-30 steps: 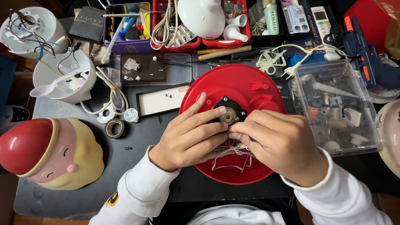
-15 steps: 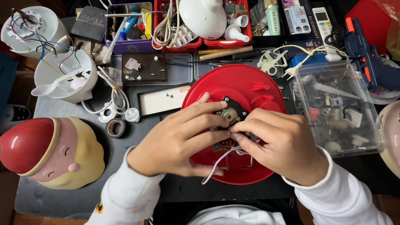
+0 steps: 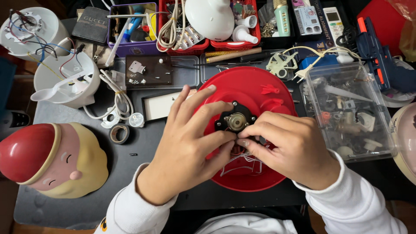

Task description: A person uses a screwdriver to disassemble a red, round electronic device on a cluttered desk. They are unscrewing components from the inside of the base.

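Right now your left hand (image 3: 190, 149) and right hand (image 3: 290, 149) both rest on the red round shell (image 3: 255, 93) at table centre, fingertips pinched together on thin white wires (image 3: 242, 162) just below the small motor (image 3: 236, 121).

Two bare hands, left grip (image 3: 193, 143), right grip (image 3: 288, 145), long white sleeves, small yellow-and-black mark on left cuff at seven o'clock

Head camera looks steeply down (close) at worktable (image 3: 65, 212).
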